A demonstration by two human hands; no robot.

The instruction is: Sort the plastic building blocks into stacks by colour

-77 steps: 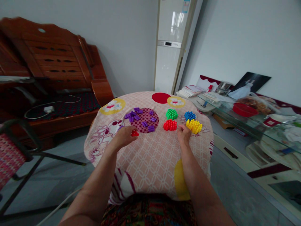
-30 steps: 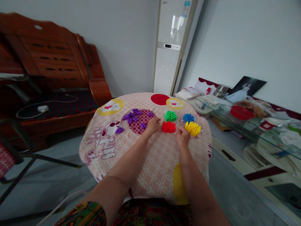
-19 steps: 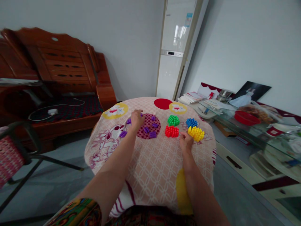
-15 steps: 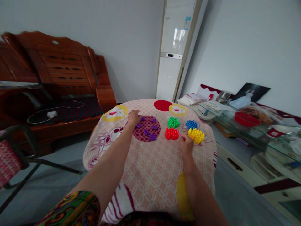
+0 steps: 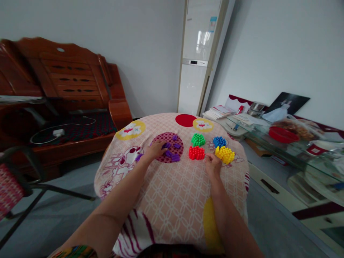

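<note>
My left hand (image 5: 155,149) lies low over the dark red circle of the tablecloth, fingers stretched and touching small purple plastic pieces (image 5: 175,157). Some of these pieces are bunched at its fingertips and partly covered by them. Another purple piece (image 5: 138,157) sits left of the wrist. My right hand (image 5: 213,164) rests on the cloth with its fingers curled and pinched together; whatever is in them, if anything, is hidden. It is between a cluster of red knobbly pieces (image 5: 196,153) and a cluster of yellow ones (image 5: 225,154).
Behind them stand a green cluster (image 5: 198,139) and a blue cluster (image 5: 219,142). The round table has a patterned cloth (image 5: 172,200). A glass-topped cabinet (image 5: 268,143) with papers and a red bowl (image 5: 283,134) is at the right, a wooden bench (image 5: 72,82) at the left.
My left hand has moved toward me and slightly right, sweeping several purple pieces together near the circle's middle. My right hand has stayed in place.
</note>
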